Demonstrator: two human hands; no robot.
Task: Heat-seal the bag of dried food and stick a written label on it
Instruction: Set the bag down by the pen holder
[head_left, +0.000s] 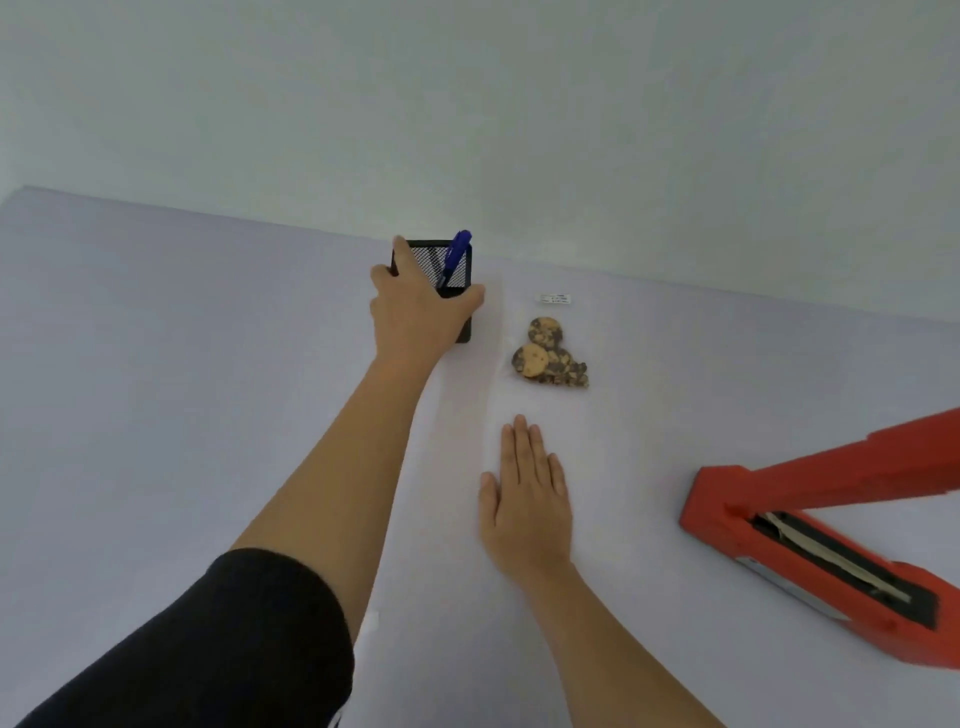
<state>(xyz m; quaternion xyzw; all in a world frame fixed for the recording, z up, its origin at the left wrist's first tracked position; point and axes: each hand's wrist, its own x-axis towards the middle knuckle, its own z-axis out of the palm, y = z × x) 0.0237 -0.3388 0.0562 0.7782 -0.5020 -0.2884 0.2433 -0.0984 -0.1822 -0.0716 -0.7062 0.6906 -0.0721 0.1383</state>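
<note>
While the left hand (415, 312) is wrapping its fingers around the black cup (464, 332), maybe to keep it from tipping, the blue pen (454, 257) is standing inside it. The right hand (524, 499) is lying flat and open, holding nothing, pressing the near end of the clear bag (545, 405) so it is not sliding. The bag with its cookies (548, 356) is lying just right of the cup. A small label (555, 298) is sitting on its far end. The red sealer (810, 545) is waiting open, far right of the cup.

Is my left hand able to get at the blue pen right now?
Probably yes. The left hand already wraps the black mesh holder, and the blue pen stands out of its open top beside the fingers, with nothing covering it.
</note>
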